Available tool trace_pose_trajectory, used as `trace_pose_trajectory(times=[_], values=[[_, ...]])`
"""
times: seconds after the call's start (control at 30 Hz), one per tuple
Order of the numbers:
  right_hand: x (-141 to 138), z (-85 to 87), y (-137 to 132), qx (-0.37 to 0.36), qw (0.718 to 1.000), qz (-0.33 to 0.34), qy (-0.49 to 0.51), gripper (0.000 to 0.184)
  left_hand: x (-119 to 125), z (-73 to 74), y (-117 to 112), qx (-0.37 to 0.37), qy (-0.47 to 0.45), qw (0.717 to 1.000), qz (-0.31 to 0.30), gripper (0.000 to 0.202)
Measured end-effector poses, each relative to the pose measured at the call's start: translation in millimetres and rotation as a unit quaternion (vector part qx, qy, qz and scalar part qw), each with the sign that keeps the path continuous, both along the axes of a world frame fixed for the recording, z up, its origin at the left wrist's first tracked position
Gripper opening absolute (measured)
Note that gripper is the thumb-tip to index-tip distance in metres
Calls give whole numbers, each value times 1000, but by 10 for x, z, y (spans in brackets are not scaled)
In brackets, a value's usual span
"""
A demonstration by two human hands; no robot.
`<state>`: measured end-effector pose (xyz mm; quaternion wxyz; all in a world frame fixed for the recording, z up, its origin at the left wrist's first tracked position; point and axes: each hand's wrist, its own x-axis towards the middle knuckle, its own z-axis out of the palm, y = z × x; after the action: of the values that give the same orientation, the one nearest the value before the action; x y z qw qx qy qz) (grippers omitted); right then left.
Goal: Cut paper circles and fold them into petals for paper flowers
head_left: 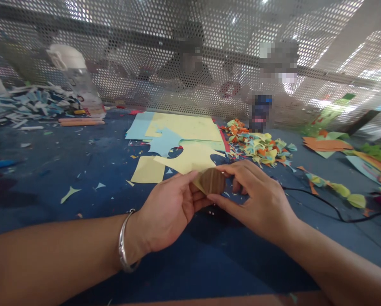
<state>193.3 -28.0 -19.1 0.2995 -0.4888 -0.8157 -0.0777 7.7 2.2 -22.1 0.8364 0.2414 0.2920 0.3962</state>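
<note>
A round, brown, wood-grained disc point(212, 181) is between my hands, above the table. My right hand point(254, 195) grips its right edge between thumb and fingertips. From the left, my left hand point(168, 208) pinches yellow paper point(197, 183) against the disc, thumb on top and fingers curled underneath. Just beyond lies a yellow sheet point(190, 157) with curved cut-outs; whether it joins the paper in my left hand I cannot tell. A light-blue cut sheet point(165, 142) lies behind it, and a smaller yellow piece point(148, 169) is to the left.
Stacked yellow sheets point(184, 125) and blue sheets point(138, 126) lie farther back. Right of them is a heap of folded paper pieces point(263, 146). A clear bottle point(85, 89) stands back left beside paper strips point(34, 104). A black cord point(324, 202) crosses the right. A perforated screen point(129, 51) borders the table.
</note>
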Motion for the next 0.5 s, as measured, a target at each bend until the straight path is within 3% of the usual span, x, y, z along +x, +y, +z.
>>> trace_pose_trajectory(times=[0.37, 0.5], values=[[-45, 5, 4, 2, 1000, 3, -7, 39, -11, -53, -52, -12, -14, 1000, -16, 32], [-43, 6, -1, -5, 1000, -3, -7, 38, -2, -34, -65, -7, -8, 1000, -8, 22]])
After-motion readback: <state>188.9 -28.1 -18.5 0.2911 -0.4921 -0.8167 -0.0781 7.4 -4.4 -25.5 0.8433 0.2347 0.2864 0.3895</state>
